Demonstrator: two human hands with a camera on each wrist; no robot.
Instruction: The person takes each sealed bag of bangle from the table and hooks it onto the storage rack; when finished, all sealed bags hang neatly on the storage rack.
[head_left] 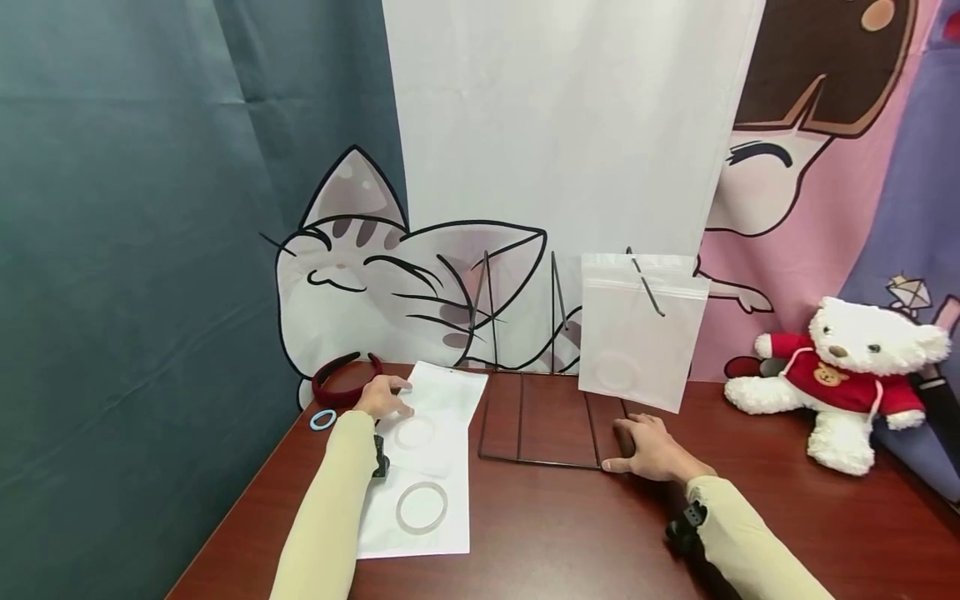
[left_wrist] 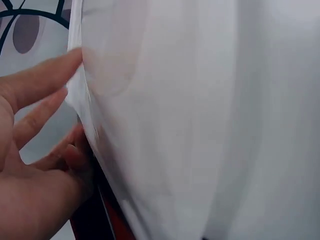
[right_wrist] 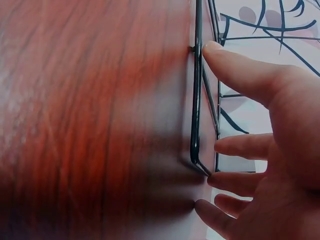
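Observation:
My left hand [head_left: 384,397] reaches over the left edge of flat white plastic bags [head_left: 415,380] on the table; in the left wrist view its fingertips [left_wrist: 75,57] are right at the edge of the white film. A pale ring [head_left: 422,507] shows on the front bag, and another fainter ring lies further back. My right hand [head_left: 651,447] rests at the front right corner of a black wire rack [head_left: 540,462]. Its thumb touches the bar in the right wrist view, with the other fingers extended beside the corner. A white zip bag [head_left: 641,333] hangs from the rack's right hook.
A dark red headband [head_left: 341,398] and a light blue ring [head_left: 322,420] lie at the table's left edge. At the right sits a white teddy bear [head_left: 840,375] in a red top. A curtain with cartoon figures [head_left: 360,250] hangs behind the brown table [head_left: 540,533].

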